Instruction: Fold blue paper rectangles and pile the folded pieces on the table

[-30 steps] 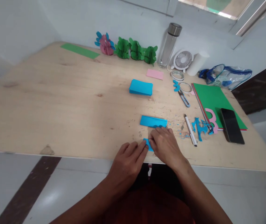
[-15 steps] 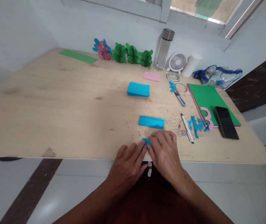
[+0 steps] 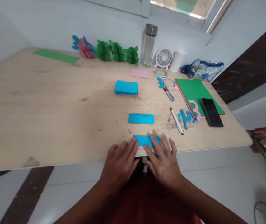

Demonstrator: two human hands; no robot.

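Left hand (image 3: 120, 165) and right hand (image 3: 164, 158), fingers spread and pressing the blue strip (image 3: 144, 140) flat near the edge of the table (image 3: 65, 124). Uneven pressure could skew the strip or set a crooked crease, though any fold is hard to discern.

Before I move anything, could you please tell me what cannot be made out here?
All in the head view:
Parts of the blue strip: under the left hand and right hand.
Sheet count in the blue stack: too small.
Pouch contents: blurred.
Green sheet: partly covered by the phone.
Window: top cut off by edge.
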